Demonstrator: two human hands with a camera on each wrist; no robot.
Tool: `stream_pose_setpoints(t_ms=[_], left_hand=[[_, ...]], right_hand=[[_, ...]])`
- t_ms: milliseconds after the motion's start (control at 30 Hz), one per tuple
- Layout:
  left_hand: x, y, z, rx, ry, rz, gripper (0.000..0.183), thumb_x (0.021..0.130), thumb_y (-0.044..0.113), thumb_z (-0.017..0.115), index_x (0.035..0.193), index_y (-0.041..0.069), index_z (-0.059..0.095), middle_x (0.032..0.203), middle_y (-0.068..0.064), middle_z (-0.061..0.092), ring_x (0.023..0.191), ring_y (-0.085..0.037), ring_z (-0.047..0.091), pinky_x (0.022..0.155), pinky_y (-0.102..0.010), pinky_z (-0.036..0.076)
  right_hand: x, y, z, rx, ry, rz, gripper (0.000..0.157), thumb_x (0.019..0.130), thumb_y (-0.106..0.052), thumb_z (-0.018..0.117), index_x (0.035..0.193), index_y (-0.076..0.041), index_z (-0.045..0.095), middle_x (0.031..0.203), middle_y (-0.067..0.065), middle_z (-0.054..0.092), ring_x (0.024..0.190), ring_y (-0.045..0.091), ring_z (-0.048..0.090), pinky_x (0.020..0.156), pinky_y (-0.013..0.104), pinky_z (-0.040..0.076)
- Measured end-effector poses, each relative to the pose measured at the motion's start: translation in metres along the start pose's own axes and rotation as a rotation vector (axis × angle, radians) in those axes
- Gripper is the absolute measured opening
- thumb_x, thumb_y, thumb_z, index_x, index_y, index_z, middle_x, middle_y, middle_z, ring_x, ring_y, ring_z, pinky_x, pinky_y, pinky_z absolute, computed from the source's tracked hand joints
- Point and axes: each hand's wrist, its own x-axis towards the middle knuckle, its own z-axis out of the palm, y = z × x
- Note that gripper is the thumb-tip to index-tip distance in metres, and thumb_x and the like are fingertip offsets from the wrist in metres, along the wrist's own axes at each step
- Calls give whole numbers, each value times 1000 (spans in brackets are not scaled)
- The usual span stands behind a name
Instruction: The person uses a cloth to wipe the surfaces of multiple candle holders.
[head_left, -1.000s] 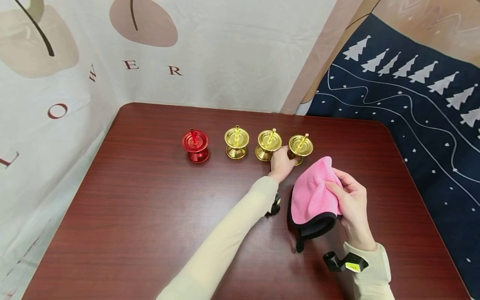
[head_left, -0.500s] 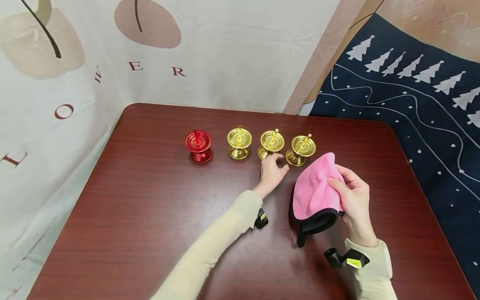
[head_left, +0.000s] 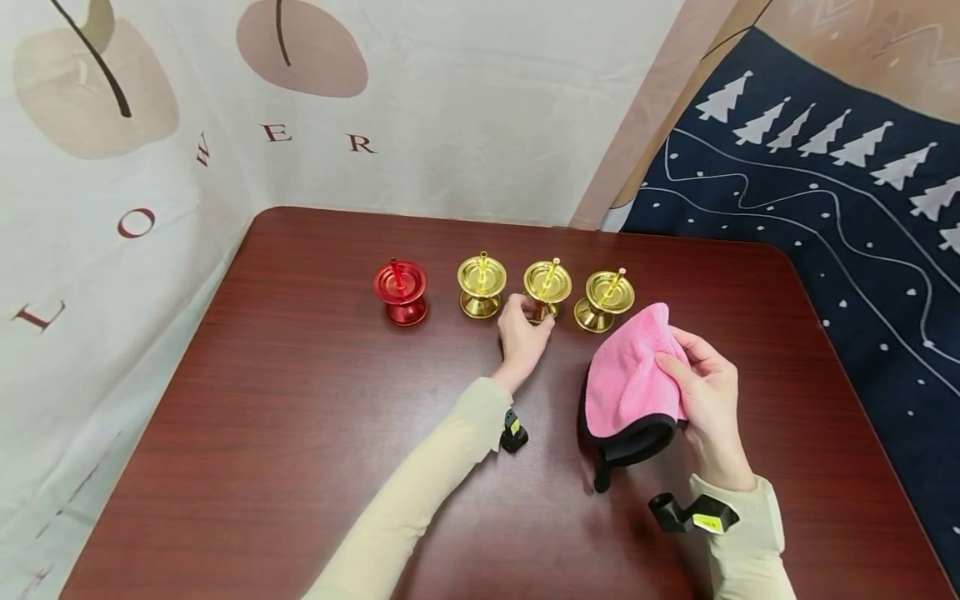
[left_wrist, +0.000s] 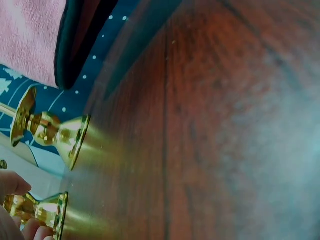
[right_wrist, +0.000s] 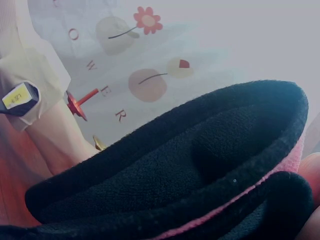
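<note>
Four candle holders stand in a row: a red candle holder (head_left: 401, 285) at the left and several gold ones. My left hand (head_left: 522, 337) has its thumb and fingers round the stem of the middle gold candle holder (head_left: 548, 281), whose base shows in the left wrist view. To its left is one gold candle holder (head_left: 482, 277); to its right another gold candle holder (head_left: 605, 296) stands upright, untouched. My right hand (head_left: 708, 396) pinches a folded pink cloth (head_left: 630, 375) with black edging, held up over the table. Its dark inner side (right_wrist: 165, 155) fills the right wrist view.
The dark red wooden table (head_left: 300, 433) has rounded back corners. A pale printed curtain (head_left: 465, 100) hangs behind and to the left. At the right hangs a navy cloth (head_left: 825, 217) with white trees.
My left hand has let go of the rightmost gold candle holder and moved left to the middle gold one, closing round its stem. The right hand and pink cloth stay nearly still.
</note>
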Motion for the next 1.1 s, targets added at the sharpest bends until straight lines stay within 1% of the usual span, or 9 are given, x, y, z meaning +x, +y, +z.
stream_pose_setpoints(t_ms=[133,233,333,567,700,867,1100], left_hand=[[5,-3,1,17,28,-33,35,71,5,73,99,-4,54,93,-17,59,88,-29,56,81,-36,44],[8,-4,1,43,29,-31,38,70,6,73,102,-4,56,94,-17,59,92,-30,54,84,-38,41],[10,-5,2,72,18,-25,39,69,7,74,102,-3,57,95,-17,60,94,-30,54,86,-38,41],[17,-7,3,104,-25,-26,39,66,7,77,100,-2,60,97,-14,61,97,-28,54,86,-36,42],[20,-8,5,147,-53,-23,39,67,10,79,100,-1,61,98,-13,61,98,-27,54,87,-35,42],[22,-9,6,191,-46,-8,34,66,11,79,94,-1,64,97,-13,61,99,-29,54,87,-36,42],[23,-9,6,175,-41,-21,26,69,10,77,90,-1,67,96,-12,61,99,-29,53,87,-36,42]], right_hand=[[0,0,-1,-4,2,8,27,79,11,64,92,-11,74,81,-1,69,69,9,61,63,17,50],[1,0,-1,-1,-1,11,28,79,11,64,92,-11,74,81,-2,69,69,9,61,62,17,50],[1,1,-1,0,-2,11,28,79,12,64,91,-11,74,81,-2,69,69,9,61,62,17,50],[0,1,0,6,-8,11,28,79,12,64,91,-11,74,82,-1,69,69,9,62,62,17,50],[0,1,-1,3,-4,8,27,79,12,64,92,-10,73,82,-1,69,71,9,61,64,17,50],[0,1,0,7,-5,10,28,79,12,64,92,-10,73,81,-1,69,71,9,61,64,17,50],[0,1,-1,8,-11,18,28,79,11,64,92,-11,73,81,-2,69,70,9,61,63,17,50]])
